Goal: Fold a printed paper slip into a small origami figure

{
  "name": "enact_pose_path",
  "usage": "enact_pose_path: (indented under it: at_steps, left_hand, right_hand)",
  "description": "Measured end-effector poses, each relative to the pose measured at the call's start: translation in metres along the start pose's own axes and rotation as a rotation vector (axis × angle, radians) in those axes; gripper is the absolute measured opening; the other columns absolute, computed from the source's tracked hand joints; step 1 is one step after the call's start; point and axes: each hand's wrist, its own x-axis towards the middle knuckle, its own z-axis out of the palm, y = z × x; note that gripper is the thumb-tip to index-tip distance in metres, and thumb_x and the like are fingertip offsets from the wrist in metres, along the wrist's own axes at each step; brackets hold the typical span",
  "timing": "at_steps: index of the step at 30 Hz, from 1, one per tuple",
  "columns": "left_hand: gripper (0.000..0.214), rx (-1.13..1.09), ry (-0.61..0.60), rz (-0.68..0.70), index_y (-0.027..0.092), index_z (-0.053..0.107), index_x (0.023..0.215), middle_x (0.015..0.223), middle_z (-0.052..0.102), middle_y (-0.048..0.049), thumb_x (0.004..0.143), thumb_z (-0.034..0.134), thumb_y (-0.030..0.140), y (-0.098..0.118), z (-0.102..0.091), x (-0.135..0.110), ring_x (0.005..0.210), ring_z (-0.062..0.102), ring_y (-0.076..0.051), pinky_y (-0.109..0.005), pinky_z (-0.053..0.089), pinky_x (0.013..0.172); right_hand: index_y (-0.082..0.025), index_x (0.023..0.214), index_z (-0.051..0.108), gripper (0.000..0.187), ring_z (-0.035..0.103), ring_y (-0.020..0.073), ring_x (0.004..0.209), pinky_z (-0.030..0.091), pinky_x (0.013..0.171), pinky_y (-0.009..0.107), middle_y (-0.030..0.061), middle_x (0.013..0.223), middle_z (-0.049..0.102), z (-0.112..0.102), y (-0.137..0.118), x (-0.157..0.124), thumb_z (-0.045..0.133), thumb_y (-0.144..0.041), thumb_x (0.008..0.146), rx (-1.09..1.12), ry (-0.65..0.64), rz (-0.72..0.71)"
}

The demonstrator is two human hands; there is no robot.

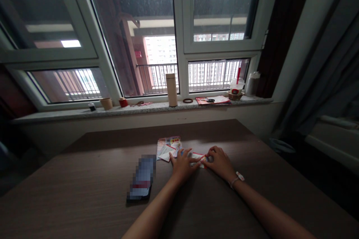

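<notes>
A small folded piece of printed paper (198,155), white with red and coloured print, lies on the dark table between my two hands. My left hand (183,165) has its fingers spread, with the thumb near another paper and the other fingertips at the left part of the folded piece. At the right end of that piece, my right hand (220,162) is closed, thumb and index finger pinching its edge. Just beyond my left hand lie a colourful printed flyer (176,140) and, on top of it, a white folded paper (166,152).
A phone (142,177) with a blurred-out screen lies left of my hands on the brown table (92,171). Along the windowsill stand a beige flask (171,90), a paper cup (106,103), a red spool (123,102), papers with scissors (210,100) and a lidded drink cup (236,86).
</notes>
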Motion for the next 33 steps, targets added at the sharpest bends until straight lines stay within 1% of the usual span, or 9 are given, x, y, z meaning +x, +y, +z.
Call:
enact_pose_path:
  at_steps: [5, 8, 11, 16, 21, 23, 29, 33]
  left_hand:
    - [0.021, 0.019, 0.029, -0.003, 0.052, 0.068, 0.099, 0.146, 0.041, 0.0101, 0.080, 0.060, 0.057, -0.0020, -0.0004, -0.0002, 0.137, 0.024, -0.034, -0.076, -0.004, 0.102]
    - [0.020, 0.022, 0.036, -0.018, 0.050, 0.070, 0.096, 0.146, 0.041, 0.0101, 0.080, 0.061, 0.055, -0.0024, -0.0004, 0.0002, 0.137, 0.024, -0.035, -0.076, -0.003, 0.103]
    - [0.020, 0.029, 0.028, -0.027, 0.048, 0.071, 0.096, 0.147, 0.040, 0.0094, 0.081, 0.059, 0.055, -0.0021, -0.0020, 0.0006, 0.137, 0.024, -0.036, -0.075, -0.004, 0.103]
    - [0.021, 0.043, 0.007, -0.031, 0.050, 0.071, 0.096, 0.148, 0.040, 0.0090, 0.082, 0.056, 0.057, -0.0037, -0.0050, 0.0011, 0.139, 0.022, -0.036, -0.076, -0.006, 0.101]
    - [0.021, 0.042, -0.002, -0.040, 0.051, 0.070, 0.096, 0.148, 0.039, 0.0091, 0.082, 0.057, 0.058, -0.0059, -0.0057, 0.0017, 0.139, 0.022, -0.037, -0.077, -0.004, 0.100]
    - [0.022, 0.038, -0.011, -0.040, 0.051, 0.070, 0.097, 0.148, 0.040, 0.0089, 0.082, 0.057, 0.058, -0.0061, -0.0061, 0.0018, 0.139, 0.022, -0.037, -0.077, -0.004, 0.101]
    - [0.023, 0.029, -0.022, -0.042, 0.050, 0.070, 0.099, 0.148, 0.039, 0.0092, 0.082, 0.056, 0.058, -0.0071, -0.0056, 0.0011, 0.139, 0.022, -0.037, -0.076, -0.006, 0.101]
    - [0.022, 0.025, -0.008, -0.032, 0.051, 0.069, 0.099, 0.147, 0.040, 0.0097, 0.083, 0.057, 0.056, -0.0073, -0.0055, 0.0007, 0.139, 0.022, -0.038, -0.074, -0.006, 0.102]
  right_hand:
    - [-0.023, 0.079, 0.068, 0.021, 0.053, 0.0210, 0.099, 0.041, 0.088, 0.032, 0.0056, 0.099, 0.060, 0.0009, -0.0008, 0.0020, 0.058, -0.040, 0.083, -0.021, 0.007, 0.007]
    - [-0.023, 0.078, 0.068, 0.019, 0.053, 0.0210, 0.099, 0.041, 0.087, 0.032, 0.0054, 0.098, 0.060, 0.0011, -0.0026, 0.0032, 0.059, -0.039, 0.081, -0.045, 0.012, 0.020]
    - [-0.023, 0.077, 0.067, 0.019, 0.053, 0.0211, 0.098, 0.042, 0.087, 0.031, 0.0047, 0.096, 0.060, 0.0009, -0.0036, 0.0030, 0.062, -0.041, 0.078, -0.050, 0.014, 0.026]
    - [-0.022, 0.082, 0.066, 0.027, 0.053, 0.0219, 0.097, 0.042, 0.087, 0.032, 0.0049, 0.098, 0.059, 0.0003, -0.0030, 0.0016, 0.067, -0.048, 0.073, -0.049, -0.005, 0.012]
    - [-0.021, 0.088, 0.065, 0.042, 0.053, 0.0231, 0.097, 0.041, 0.087, 0.034, 0.0062, 0.100, 0.057, -0.0005, -0.0048, 0.0003, 0.070, -0.057, 0.067, -0.057, -0.032, -0.002]
    - [-0.021, 0.090, 0.064, 0.044, 0.053, 0.0232, 0.098, 0.041, 0.088, 0.034, 0.0064, 0.100, 0.057, -0.0002, -0.0054, -0.0004, 0.070, -0.058, 0.067, -0.066, -0.030, -0.008]
    - [-0.021, 0.090, 0.062, 0.045, 0.053, 0.0237, 0.100, 0.039, 0.091, 0.035, 0.0062, 0.101, 0.056, 0.0011, -0.0027, -0.0024, 0.068, -0.060, 0.068, -0.054, -0.022, -0.031]
    - [-0.022, 0.088, 0.063, 0.038, 0.053, 0.0224, 0.101, 0.038, 0.093, 0.035, 0.0055, 0.101, 0.056, 0.0013, 0.0000, -0.0017, 0.061, -0.058, 0.076, -0.015, -0.028, -0.025]
